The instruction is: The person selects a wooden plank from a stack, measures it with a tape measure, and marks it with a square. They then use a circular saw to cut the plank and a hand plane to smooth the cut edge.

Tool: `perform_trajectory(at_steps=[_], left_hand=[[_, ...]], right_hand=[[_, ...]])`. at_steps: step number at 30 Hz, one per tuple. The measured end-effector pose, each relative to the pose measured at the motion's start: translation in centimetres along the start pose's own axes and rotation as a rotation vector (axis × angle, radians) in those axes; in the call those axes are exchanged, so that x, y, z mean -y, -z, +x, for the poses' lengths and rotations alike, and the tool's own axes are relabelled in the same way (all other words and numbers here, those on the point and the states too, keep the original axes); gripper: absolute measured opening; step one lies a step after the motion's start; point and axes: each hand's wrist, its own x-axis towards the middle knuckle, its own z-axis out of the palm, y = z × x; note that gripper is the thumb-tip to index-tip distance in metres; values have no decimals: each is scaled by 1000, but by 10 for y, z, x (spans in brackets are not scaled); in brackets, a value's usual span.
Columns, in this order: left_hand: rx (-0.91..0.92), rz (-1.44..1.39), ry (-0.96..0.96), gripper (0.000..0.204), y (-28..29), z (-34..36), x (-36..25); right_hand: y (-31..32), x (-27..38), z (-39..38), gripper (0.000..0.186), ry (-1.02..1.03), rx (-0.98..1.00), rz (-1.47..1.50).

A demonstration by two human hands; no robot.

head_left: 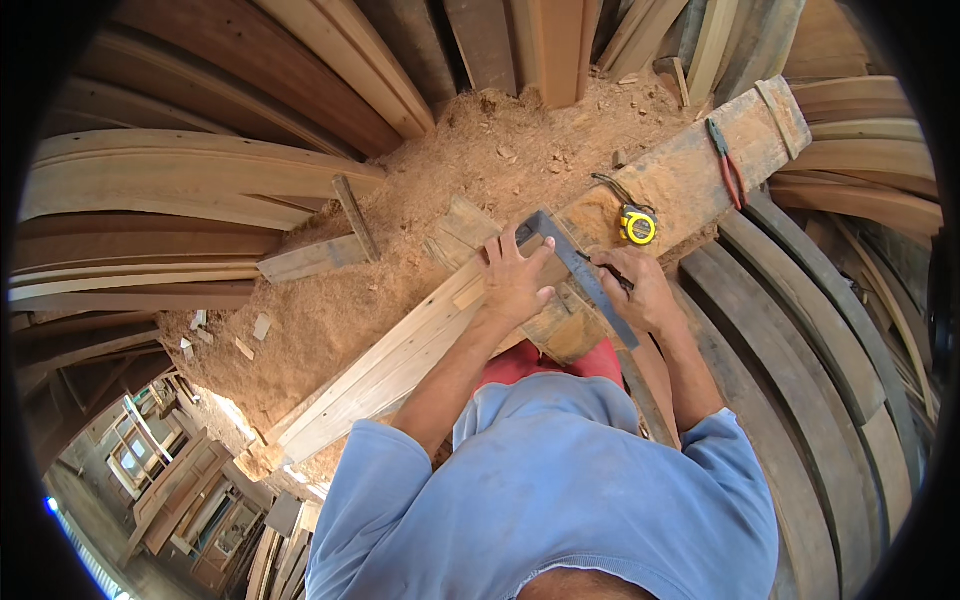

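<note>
A dark metal carpenter's square [606, 298] lies across the end of a long pale wooden board [385, 360]. My left hand [515, 280] rests on the board with its fingers spread, their tips and thumb at the square's corner. Along the blade's right edge, my right hand [642, 290] is closed around a slim dark pencil [622, 278], its tip close to the square. Whether that tip touches wood is too small to tell. Just beyond the right hand, a yellow and black tape measure [638, 225] sits on a dusty plank [690, 180].
Pliers with red and green handles [727, 165] lie toward the plank's far end. Sawdust [450, 180] covers the ground ahead. Curved timbers are stacked at left [180, 180] and right [800, 330], with upright boards [560, 50] at the back. A short wood offcut [315, 258] lies left.
</note>
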Motion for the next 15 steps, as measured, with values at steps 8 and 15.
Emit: perform_trajectory(at_steps=[8,15], left_hand=[[-17,19,-21,80,2,1,1],[1,-13,-8,79,0,0,1]], right_hand=[[2,2,-6,13,-208,79,-161],[-52,-44,-38,17,-125,37,-508]])
